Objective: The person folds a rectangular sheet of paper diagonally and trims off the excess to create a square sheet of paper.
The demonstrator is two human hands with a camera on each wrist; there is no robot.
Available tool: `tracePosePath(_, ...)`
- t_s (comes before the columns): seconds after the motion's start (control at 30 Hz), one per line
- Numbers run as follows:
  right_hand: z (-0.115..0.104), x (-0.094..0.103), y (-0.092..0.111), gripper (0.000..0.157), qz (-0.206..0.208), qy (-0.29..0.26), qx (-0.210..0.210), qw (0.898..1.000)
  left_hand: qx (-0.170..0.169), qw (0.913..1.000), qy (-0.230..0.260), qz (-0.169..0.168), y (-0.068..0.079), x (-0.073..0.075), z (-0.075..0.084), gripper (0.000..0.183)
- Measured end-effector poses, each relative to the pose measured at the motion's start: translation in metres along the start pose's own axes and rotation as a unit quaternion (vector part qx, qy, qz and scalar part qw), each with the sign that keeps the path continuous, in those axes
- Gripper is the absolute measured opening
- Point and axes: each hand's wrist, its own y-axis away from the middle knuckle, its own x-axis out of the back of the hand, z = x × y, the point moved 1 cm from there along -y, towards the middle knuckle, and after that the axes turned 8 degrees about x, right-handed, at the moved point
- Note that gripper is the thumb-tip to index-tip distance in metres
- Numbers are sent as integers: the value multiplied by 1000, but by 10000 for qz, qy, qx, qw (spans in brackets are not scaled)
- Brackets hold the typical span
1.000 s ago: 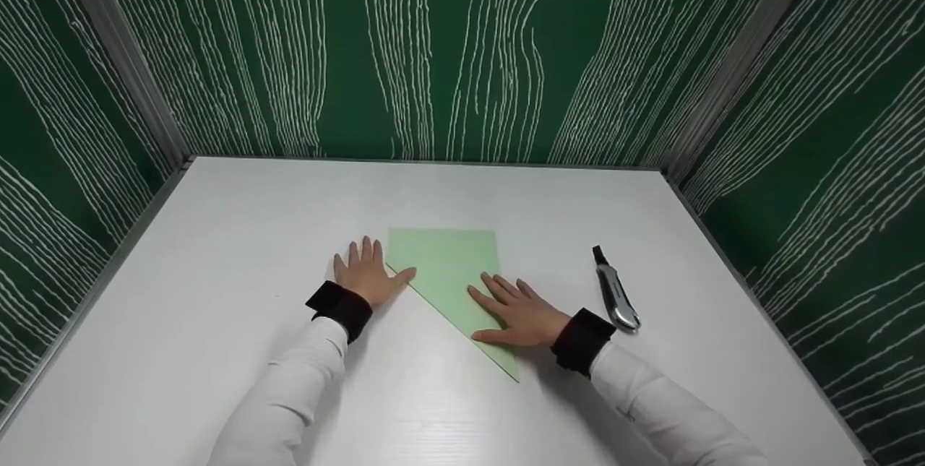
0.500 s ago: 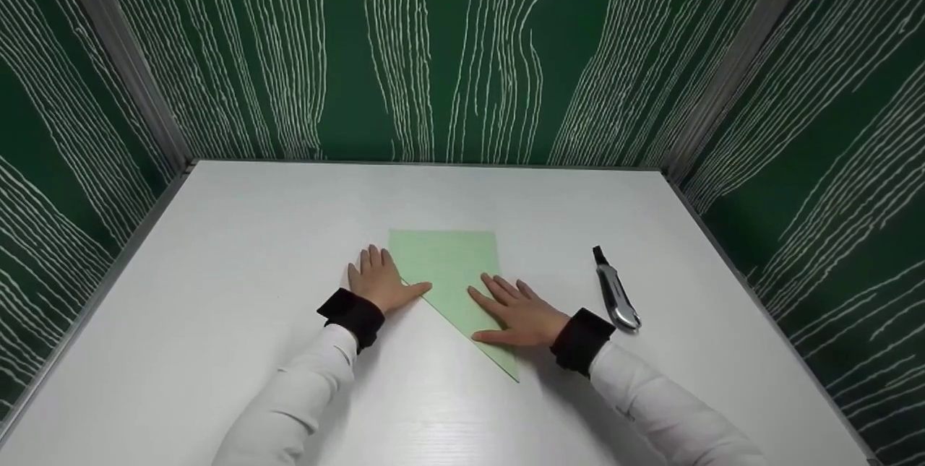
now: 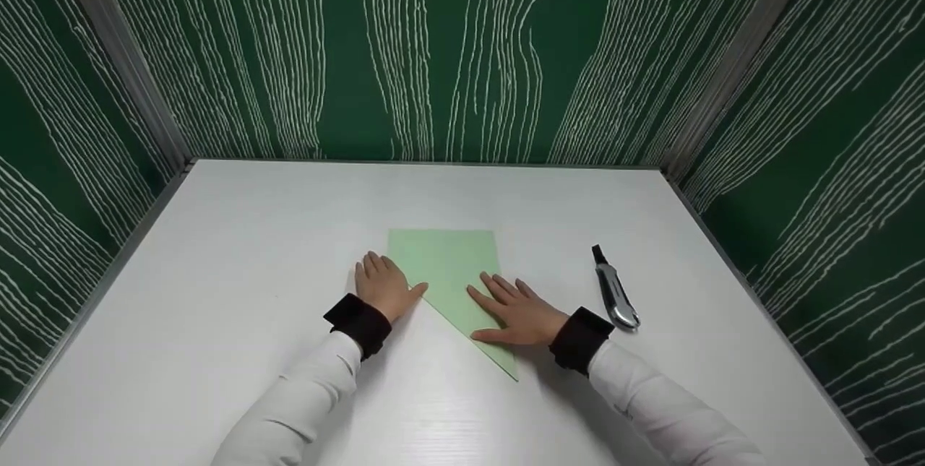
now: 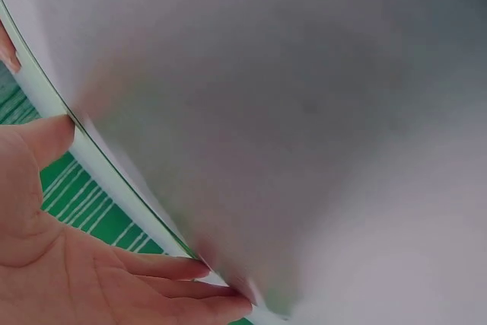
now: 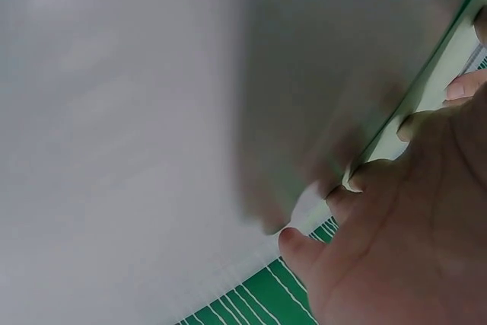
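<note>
A light green sheet of paper [image 3: 444,256], folded along a slanted lower-left edge, lies flat at the middle of the white table. My left hand [image 3: 386,289] rests at that slanted edge, its thumb on the crease and its other fingers on the table to the left. On the paper's lower right part my right hand [image 3: 524,314] lies with fingers spread, thumb near the crease. From close up, the left wrist view has the left hand [image 4: 114,256] with fingertips down on the surface. In the right wrist view the right hand [image 5: 396,218] touches the paper [image 5: 437,85].
A grey utility knife [image 3: 616,296] with a black tip lies to the right of the right hand. Green panels [image 3: 462,54] with white wavy lines stand behind and at both sides of the white table [image 3: 238,249].
My left hand has slid a little right and toward me along the slanted edge, its fingers drawing closer together. The right hand, paper and utility knife have stayed in place.
</note>
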Motion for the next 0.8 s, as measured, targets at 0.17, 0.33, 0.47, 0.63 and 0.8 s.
tracePosePath(0.17,2,-2,-2,81,-10,104,-40,9999,3,9995,322,-67,0,2,0,97)
tracePosePath(0.33,-1,-2,-2,82,-47,109,-112,9999,-1,9974,692,-186,-3,1,-2,95)
tracePosePath(0.47,-3,-1,-2,82,-49,123,-130,9998,-28,9928,1185,-152,-9,-2,-3,94)
tracePosePath(0.63,-4,-2,-2,81,-31,153,-112,9998,-238,9770,2108,211,-16,-3,-5,84)
tracePosePath(0.8,-4,-2,0,82,10,117,-32,9999,-445,9612,2667,540,-21,-1,-6,62)
